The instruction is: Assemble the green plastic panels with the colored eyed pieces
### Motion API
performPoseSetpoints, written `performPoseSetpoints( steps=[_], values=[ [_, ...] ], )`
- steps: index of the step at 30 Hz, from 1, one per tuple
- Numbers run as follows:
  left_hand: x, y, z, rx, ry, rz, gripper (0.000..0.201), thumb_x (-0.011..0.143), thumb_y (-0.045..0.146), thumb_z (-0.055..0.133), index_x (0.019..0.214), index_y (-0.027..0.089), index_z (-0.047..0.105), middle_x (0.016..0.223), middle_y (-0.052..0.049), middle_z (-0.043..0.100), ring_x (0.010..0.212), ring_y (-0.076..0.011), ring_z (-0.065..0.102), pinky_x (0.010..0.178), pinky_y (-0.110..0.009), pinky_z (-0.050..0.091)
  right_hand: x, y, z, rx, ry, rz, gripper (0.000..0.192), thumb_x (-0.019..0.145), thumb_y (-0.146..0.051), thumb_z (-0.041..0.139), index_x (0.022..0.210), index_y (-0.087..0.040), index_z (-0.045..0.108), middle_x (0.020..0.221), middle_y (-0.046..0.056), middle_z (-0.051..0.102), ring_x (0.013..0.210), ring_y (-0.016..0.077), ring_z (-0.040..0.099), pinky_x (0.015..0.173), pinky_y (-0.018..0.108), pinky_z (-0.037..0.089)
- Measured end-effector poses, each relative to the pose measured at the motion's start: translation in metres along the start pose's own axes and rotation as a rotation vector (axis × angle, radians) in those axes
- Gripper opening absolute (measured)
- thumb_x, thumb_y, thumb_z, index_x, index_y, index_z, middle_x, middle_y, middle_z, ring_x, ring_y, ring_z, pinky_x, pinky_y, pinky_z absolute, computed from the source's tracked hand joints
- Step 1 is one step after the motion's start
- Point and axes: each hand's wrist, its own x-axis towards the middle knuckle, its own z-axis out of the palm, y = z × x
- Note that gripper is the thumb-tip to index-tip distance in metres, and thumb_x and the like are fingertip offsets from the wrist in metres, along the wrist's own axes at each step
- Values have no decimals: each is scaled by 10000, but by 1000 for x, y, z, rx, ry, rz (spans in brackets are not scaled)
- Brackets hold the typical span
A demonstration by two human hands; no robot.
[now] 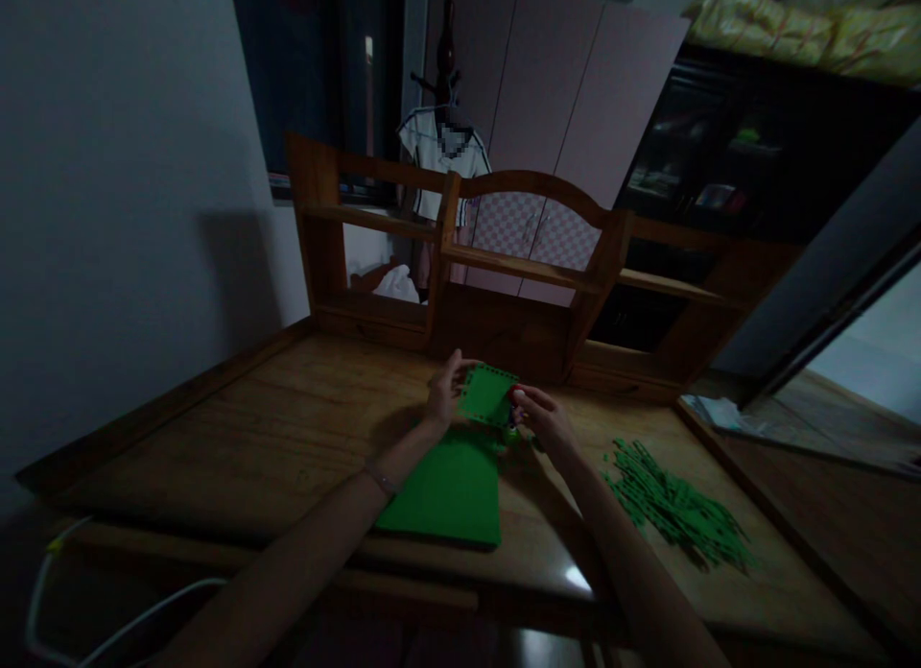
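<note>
My left hand [444, 394] is closed on the left edge of a thin green sheet [489, 395], which is held up off the table. A row of small dark holes or notches runs along the sheet's edges. At its right edge, my right hand [545, 417] pinches a small object with a red top [514, 393]; its kind is too small to make out. Just below lie small green bits [511, 436], partly shaded. Under my left forearm sits a smooth green square block or stack [450, 490] near the table's front edge.
A loose heap of green strips [673, 505] lies on the wooden table [288, 438] to the right. Along the back stands a wooden shelf unit [518, 255]. A raised wooden rim [777, 524] edges the table's right side. A white cable [43, 591] hangs at the lower left.
</note>
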Motion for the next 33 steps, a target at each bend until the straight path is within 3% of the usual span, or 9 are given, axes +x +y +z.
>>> performPoseSetpoints(
  steps=[4,7,12,25,33],
  values=[
    [10,7,-12,-17,-30,-101,695,802,696,242,920,174,685,913,-99,691,786,-188,632,591,-254,445,-3,-4,0,-88,-46,-17,311,682,-437,721,910,-229,680,782,17,646,623,133,564,616,264,455],
    [4,7,-4,147,-54,41,547,791,640,402,816,175,689,818,-60,692,767,-177,617,640,-250,435,-6,-6,-1,-178,-73,-25,284,717,-437,694,911,-231,691,810,19,652,650,136,560,628,262,441],
    [-9,1,11,362,-240,227,384,767,531,537,778,180,691,739,-9,674,707,-160,599,639,-239,420,-11,-10,0,-266,-79,-23,313,719,-451,683,952,-243,698,791,17,662,658,155,564,601,265,419],
    [-9,-23,16,489,-227,283,350,787,457,569,914,151,681,948,-81,692,883,-217,624,792,-294,459,-2,-2,0,-332,-15,-76,364,711,-482,659,917,-184,687,740,27,649,606,133,556,540,227,420],
    [-7,-24,16,466,-218,272,333,797,447,562,893,151,679,923,-68,694,871,-208,623,755,-274,467,-4,-2,4,-401,42,-159,358,733,-483,640,947,-198,672,899,53,673,803,192,613,647,261,474]
  ],
)
